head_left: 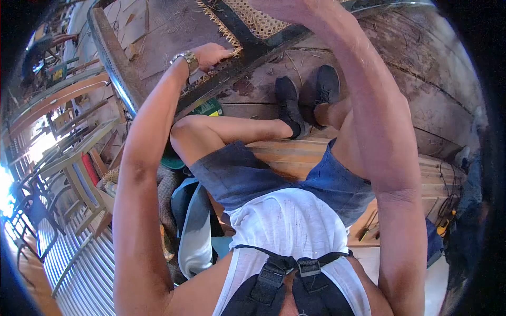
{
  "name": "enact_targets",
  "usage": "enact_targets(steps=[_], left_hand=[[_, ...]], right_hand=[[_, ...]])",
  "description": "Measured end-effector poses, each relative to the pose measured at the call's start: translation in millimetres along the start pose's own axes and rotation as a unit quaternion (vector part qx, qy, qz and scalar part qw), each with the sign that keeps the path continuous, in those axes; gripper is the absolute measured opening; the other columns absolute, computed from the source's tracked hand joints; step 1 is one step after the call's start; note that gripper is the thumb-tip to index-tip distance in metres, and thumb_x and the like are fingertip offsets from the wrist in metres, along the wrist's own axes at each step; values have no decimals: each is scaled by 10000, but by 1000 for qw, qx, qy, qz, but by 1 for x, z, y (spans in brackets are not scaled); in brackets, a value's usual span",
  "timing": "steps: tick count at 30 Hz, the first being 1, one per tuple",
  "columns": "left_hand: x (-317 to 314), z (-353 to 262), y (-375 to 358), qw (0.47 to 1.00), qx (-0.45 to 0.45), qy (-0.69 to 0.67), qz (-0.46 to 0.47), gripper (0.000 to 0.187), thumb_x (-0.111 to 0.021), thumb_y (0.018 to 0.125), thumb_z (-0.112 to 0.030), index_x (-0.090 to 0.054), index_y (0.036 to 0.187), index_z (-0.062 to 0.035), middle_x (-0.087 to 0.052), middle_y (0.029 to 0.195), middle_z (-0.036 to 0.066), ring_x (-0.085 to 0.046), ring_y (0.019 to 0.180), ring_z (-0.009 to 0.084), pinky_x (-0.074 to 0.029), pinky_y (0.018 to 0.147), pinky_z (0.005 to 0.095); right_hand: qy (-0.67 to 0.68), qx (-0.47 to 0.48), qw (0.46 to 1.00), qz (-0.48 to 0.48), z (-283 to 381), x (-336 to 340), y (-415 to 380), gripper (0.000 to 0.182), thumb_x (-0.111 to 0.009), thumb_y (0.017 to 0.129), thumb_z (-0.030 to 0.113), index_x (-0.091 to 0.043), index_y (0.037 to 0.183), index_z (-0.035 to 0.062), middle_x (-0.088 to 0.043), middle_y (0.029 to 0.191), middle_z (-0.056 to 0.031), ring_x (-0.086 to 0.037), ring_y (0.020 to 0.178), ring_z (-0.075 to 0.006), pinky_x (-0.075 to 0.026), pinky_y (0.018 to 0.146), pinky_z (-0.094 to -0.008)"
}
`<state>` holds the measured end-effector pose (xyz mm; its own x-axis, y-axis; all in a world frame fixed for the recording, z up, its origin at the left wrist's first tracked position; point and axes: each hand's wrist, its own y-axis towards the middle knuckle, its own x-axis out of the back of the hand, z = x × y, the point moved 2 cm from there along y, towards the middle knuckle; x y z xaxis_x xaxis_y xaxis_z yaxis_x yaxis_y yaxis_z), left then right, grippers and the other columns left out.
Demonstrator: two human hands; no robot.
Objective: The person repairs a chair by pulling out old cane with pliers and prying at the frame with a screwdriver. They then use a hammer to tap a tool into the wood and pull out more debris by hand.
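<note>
A dark wooden frame (252, 48) with woven cane (262, 18) in one section lies in front of me at the top of the view. Along its bar runs a frayed edge of cut cane strands (224, 30). My left hand (212, 56), with a metal watch on the wrist, rests at this bar, its fingertips pinched together at the end of the frayed strands. My right hand (287, 9) reaches over the cane panel at the top edge. Its fingers are mostly cut off by the view, so what they touch is hidden.
Bits of straw lie on the wooden plank floor (432, 68). A green tin (208, 108) stands by my left knee. Wooden chair frames (79, 179) are stacked at the left. I sit on a slatted wooden bench (274, 158); tools (369, 224) lie at the right.
</note>
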<state>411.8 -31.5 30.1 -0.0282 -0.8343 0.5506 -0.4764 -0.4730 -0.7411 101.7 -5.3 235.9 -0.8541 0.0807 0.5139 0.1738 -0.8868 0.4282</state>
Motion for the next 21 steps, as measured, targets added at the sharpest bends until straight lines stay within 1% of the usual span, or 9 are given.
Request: enact_targets(steps=[2, 3, 5, 8, 9, 11, 14, 18, 21], left_hand=[[12, -17, -5, 996, 43, -36, 66, 643, -483, 990, -592, -648, 1079, 23, -619, 802, 104, -641, 741, 221, -588, 689, 430], [16, -27, -6, 996, 42, -37, 67, 643, -483, 990, -592, -648, 1079, 23, -619, 802, 104, -641, 741, 221, -588, 689, 430], [18, -37, -12, 974, 205, -46, 83, 685, -435, 989, -614, -666, 1122, 17, -687, 855, 134, -662, 699, 255, -592, 670, 449], [24, -56, -19, 952, 294, -9, 83, 760, -367, 991, -652, -673, 1184, 16, -739, 964, 189, -696, 722, 287, -596, 695, 434], [24, -52, -17, 951, 297, -11, 82, 760, -367, 991, -652, -673, 1184, 16, -739, 964, 189, -696, 722, 287, -596, 695, 434], [24, -45, -12, 974, 179, 73, 115, 654, -368, 1036, -544, -642, 920, 38, -676, 691, 183, -715, 635, 288, -573, 573, 412], [21, -41, -16, 977, 185, 67, 80, 739, -339, 1036, -609, -665, 868, 33, -678, 697, 196, -718, 638, 282, -560, 565, 427], [22, -39, -23, 973, 194, 66, 104, 874, -310, 989, -737, -709, 984, 40, -693, 737, 188, -713, 628, 289, -557, 582, 431], [24, -41, -40, 956, 259, 94, 105, 995, -272, 929, -838, -711, 1175, 21, -712, 810, 206, -714, 648, 300, -554, 610, 425]], right_hand=[[17, -15, 999, 22, 4, 6, 0, 211, -584, 925, 156, -686, 889, -25, -672, 869, -295, -653, 830, -481, -514, 757, -520], [16, -17, 999, 23, 1, 6, 1, 211, -584, 925, 156, -686, 889, -25, -672, 869, -295, -653, 830, -481, -514, 757, -520], [21, -26, 999, 9, -5, 4, 2, 217, -585, 927, 164, -682, 888, -27, -668, 863, -296, -650, 826, -482, -510, 750, -522], [-7, -24, 1000, 9, -8, 5, 5, 222, -585, 928, 167, -686, 904, -30, -669, 872, -299, -654, 836, -481, -513, 752, -518], [-5, -23, 1000, 10, -7, 5, 5, 222, -585, 928, 167, -686, 904, -30, -669, 872, -299, -654, 836, -481, -513, 752, -518], [15, -39, 999, 14, -4, 6, 5, 225, -581, 932, 167, -689, 928, -31, -671, 876, -300, -656, 841, -481, -516, 756, -515], [20, -33, 999, 16, -1, 10, 5, 233, -582, 942, 175, -689, 949, -32, -671, 875, -303, -658, 846, -481, -518, 755, -513], [17, -69, 997, 33, 3, 15, 6, 238, -584, 952, 180, -689, 961, -33, -673, 885, -304, -657, 854, -484, -518, 757, -515], [33, -65, 996, 41, 5, 16, 3, 245, -590, 957, 190, -692, 961, -33, -676, 891, -305, -657, 853, -486, -518, 758, -518]])
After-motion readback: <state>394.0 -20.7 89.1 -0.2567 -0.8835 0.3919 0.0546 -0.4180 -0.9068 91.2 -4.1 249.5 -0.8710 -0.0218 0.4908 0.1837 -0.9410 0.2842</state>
